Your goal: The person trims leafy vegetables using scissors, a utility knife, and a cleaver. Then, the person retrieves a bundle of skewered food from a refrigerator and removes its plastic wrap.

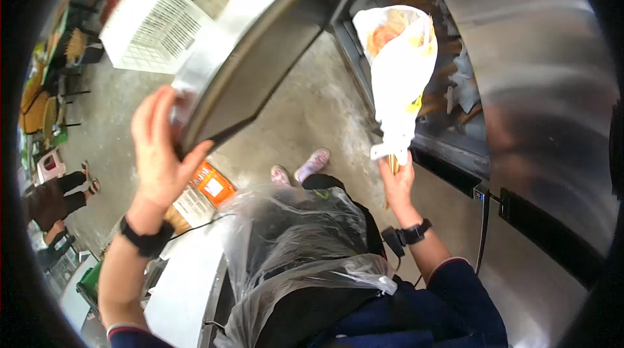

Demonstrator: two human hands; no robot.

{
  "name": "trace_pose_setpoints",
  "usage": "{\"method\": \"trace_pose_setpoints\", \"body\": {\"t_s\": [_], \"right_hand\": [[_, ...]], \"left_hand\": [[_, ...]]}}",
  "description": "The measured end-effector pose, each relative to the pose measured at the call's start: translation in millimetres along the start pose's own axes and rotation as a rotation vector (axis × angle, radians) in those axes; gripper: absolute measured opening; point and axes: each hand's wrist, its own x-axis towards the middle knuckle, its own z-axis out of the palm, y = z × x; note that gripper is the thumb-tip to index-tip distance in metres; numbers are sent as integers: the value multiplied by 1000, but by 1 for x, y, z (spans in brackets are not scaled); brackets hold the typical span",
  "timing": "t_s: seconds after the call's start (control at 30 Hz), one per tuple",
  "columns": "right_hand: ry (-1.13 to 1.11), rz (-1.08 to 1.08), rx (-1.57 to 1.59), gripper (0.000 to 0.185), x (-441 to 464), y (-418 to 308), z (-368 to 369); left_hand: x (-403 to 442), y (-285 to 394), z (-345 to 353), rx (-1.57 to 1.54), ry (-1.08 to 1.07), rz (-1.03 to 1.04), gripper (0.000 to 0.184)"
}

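My left hand (159, 150) grips the free edge of a swung-out steel refrigerator door (257, 81), with the thumb on the near side and the fingers round the outer face. My right hand (398, 182) is closed around the wooden sticks (392, 164) of a bundle of skewers. A white plastic bag (398, 98) wraps the upper part of the bundle, and orange-pink food shows through its top. The bundle is upright in front of the open refrigerator compartment (463, 75), where more bagged items and sticks lie, partly hidden by it.
A white slotted plastic basket (156, 26) is beyond the door. An orange package (213, 183) lies beside a white worktop (185, 289) at my left. Another person (58, 202) is at the far left, near a pink stool (51, 165). A steel panel (546, 88) is on the right.
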Motion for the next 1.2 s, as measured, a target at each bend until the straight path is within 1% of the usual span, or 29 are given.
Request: {"method": "trace_pose_setpoints", "body": {"t_s": [0.03, 0.07, 0.13, 0.17, 0.2, 0.23, 0.27, 0.33, 0.37, 0.4, 0.47, 0.5, 0.53, 0.6, 0.63, 0.67, 0.73, 0.77, 0.8, 0.87, 0.9, 0.93, 0.97, 1.03, 1.07, 1.13, 1.2], "right_hand": [[-21, -134, -77, 30, -10, -21, -4], [-88, -127, 15, 30, -18, -36, -9], [-210, -197, 22, 31, -31, -76, -16], [-228, -220, 49, 31, -39, -90, -19], [-351, -229, 9, 32, -42, -97, -22], [-468, -239, -35, 33, -47, -104, -22], [-477, -258, -19, 33, -52, -109, -21], [-570, -231, 50, 34, -61, -115, -19], [-598, -203, 89, 37, -66, -112, -21], [-595, -194, 79, 37, -73, -109, -20], [-651, -94, 210, 43, -85, -111, -17], [-694, -73, 218, 47, -87, -117, -18], [-669, -63, 211, 47, -89, -117, -20], [-695, -73, 26, 50, -87, -112, -19], [-611, -4, 166, 48, -88, -102, -13], [-605, 5, 160, 48, -89, -97, -15], [-459, -59, 34, 46, -81, -108, -16], [-325, -108, 74, 39, -83, -107, -4], [-323, -110, 73, 39, -82, -119, -2], [-240, -125, -113, 33, -75, -154, 1], [-180, -275, -132, 28, -72, -161, 7], [-192, -288, -134, 28, -72, -171, 14], [-198, -336, -155, 28, -75, -182, 22], [-203, -438, -232, 27, -79, -197, 35], [-216, -454, -229, 27, -82, -204, 41], [-195, -451, -343, 27, -83, -213, 45], [-207, -507, -329, 28, -85, -215, 53]], "left_hand": [[-5, 1, -1, -88, 102, 41, 75], [-7, 2, -3, -120, 156, 90, 67], [-2, 32, 5, -796, -14, -158, 59], [9, 63, -4, -1087, 23, -237, 54], [20, 89, -8, -1414, 143, -466, 53], [30, 90, -5, -1727, 167, -432, 51], [37, 88, -1, -2045, 175, -376, 49], [35, 90, -5, -2042, 189, -357, 43], [32, 90, -5, -2046, 135, -350, 40], [28, 90, -3, -2057, 129, -355, 40], [27, 88, -1, -2020, 70, -370, 36], [28, 88, 0, -2022, 73, -357, 33], [28, 91, 2, -2037, 45, -349, 33], [30, 93, 4, -1978, 47, -364, 30], [30, 91, 9, -1995, 2, -315, 35], [27, 91, 15, -2004, -6, -320, 35], [25, 90, 22, -2354, -19, -280, 45], [16, 87, 20, -2260, -30, -360, 50], [3, 91, 21, -2262, -31, -357, 50], [-27, 97, 21, -1924, -323, -343, 54], [-40, 106, 17, -1896, -399, -344, 53], [-47, 115, 14, -1869, -476, -345, 52], [-48, 120, 15, -1873, -458, -340, 52], [-49, 120, 21, -1959, -259, -364, 45], [-51, 114, 21, -1957, -235, -365, 45], [-51, 108, 20, -1986, -177, -364, 39], [-54, 103, 18, -1986, -124, -346, 38]]}}
